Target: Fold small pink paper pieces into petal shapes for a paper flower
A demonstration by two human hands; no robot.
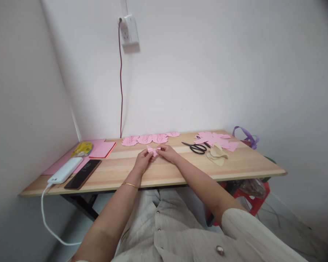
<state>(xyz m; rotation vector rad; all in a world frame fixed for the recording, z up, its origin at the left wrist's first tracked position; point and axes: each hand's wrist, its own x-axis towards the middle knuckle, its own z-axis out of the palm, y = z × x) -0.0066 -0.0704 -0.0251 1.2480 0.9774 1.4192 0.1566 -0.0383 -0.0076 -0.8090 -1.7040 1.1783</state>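
Observation:
Between my two hands is a small piece of pink paper (153,150), held just above the front half of the wooden table. My left hand (144,160) pinches its left side, and my right hand (166,153) grips the right edge with thumb and fingers. The paper looks folded or creased, with its lower part partly covered by my fingers. Behind my hands, several pink paper cutouts (144,139) lie in a row along the wall. Black-handled scissors (197,148) rest to the right of my right hand.
Pink paper scraps (213,139) and a crumpled beige cloth-like piece (218,154) lie on the right. At left are pink sheets (102,149), a yellow packet (82,148), a white power bank (65,170) with a cable, and a phone (83,174). A purple strap (247,136) hangs past the right edge.

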